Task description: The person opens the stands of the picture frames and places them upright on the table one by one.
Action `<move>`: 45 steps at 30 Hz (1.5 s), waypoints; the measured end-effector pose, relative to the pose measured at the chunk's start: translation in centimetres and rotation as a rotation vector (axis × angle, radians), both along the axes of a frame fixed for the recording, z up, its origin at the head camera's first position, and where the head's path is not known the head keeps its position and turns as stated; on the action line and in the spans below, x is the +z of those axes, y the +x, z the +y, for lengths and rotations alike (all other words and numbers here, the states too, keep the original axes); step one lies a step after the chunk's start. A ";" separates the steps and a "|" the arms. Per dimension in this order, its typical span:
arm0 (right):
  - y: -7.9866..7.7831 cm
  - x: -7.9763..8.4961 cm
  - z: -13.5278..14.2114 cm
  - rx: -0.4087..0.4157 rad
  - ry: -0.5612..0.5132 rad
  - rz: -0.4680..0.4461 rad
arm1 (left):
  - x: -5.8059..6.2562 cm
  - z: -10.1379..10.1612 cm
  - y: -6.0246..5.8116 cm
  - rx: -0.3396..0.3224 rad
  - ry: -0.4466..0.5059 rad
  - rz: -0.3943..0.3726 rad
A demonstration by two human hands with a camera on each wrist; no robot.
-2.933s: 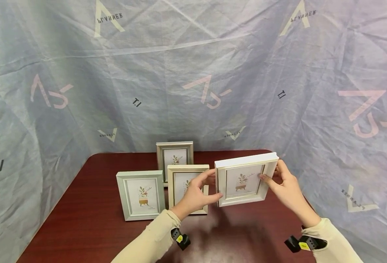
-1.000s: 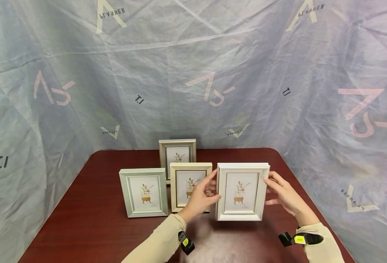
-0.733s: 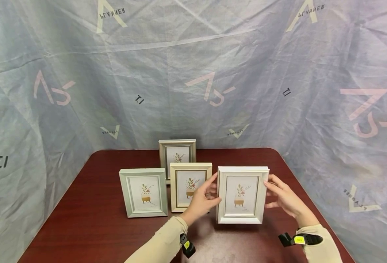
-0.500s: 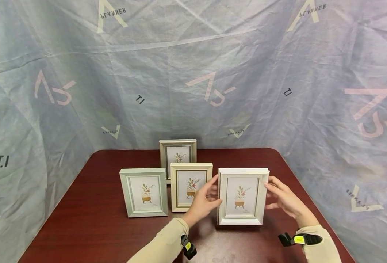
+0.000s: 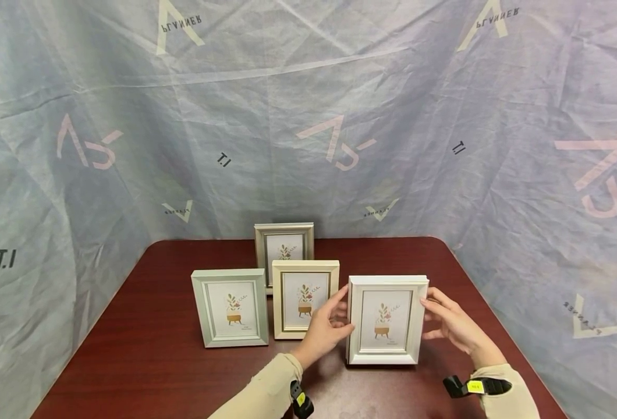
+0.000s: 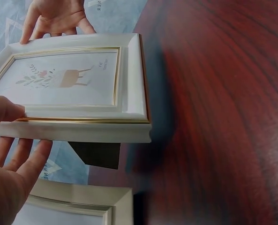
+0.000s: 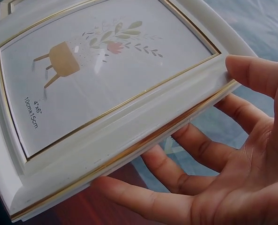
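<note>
Both hands hold a white picture frame [image 5: 384, 359] with thin gold trim, upright and facing the camera, its lower edge close over the table. At its left side, my left hand [image 5: 320, 333] pinches the edge, thumb on the front and fingers behind. My right hand [image 5: 452, 323] grips the opposite edge, its thumb [image 7: 253, 72] on the front moulding and fingers spread along the side and back. The print inside shows a plant in an orange pot on legs. Behind the frame, a black stand leg [image 6: 99, 153] sticks out in the left wrist view.
A cream picture frame [image 5: 305, 265] stands just left of the held one. Further left is a pale green frame [image 5: 230, 341], and a silver-beige frame [image 5: 284, 227] stands behind them. The dark red table [image 5: 130, 326] is ringed by grey printed cloth [image 5: 266, 145].
The white frame was tilted sideways in the air earlier; it has turned upright and come down toward the table, both hands lowering with it. The other frames stay where they were.
</note>
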State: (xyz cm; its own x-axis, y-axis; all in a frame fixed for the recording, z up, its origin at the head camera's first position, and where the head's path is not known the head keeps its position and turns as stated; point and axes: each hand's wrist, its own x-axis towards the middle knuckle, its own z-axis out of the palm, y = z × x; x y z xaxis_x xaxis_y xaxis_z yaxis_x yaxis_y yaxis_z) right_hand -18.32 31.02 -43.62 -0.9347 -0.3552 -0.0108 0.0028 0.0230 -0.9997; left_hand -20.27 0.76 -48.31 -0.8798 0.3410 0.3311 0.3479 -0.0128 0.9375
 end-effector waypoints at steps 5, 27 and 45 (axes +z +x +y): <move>0.1 -0.4 -0.1 0.014 -0.001 0.002 | -0.4 -0.1 0.2 -0.009 0.026 -0.004; 0.3 -1.2 0.1 -0.006 -0.030 -0.047 | -1.4 -0.2 0.6 -0.030 0.010 0.059; 0.7 -0.9 -0.1 -0.040 0.084 -0.065 | -1.1 -0.5 0.9 -0.053 -0.098 0.057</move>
State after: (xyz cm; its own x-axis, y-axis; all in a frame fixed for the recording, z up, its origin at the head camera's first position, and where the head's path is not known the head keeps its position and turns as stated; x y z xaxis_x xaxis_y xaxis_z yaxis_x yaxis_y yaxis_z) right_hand -17.66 30.90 -44.55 -0.9445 -0.3127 -0.1004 0.0705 0.1055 -0.9919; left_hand -19.40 0.22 -49.45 -0.8403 0.4196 0.3432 0.4022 0.0582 0.9137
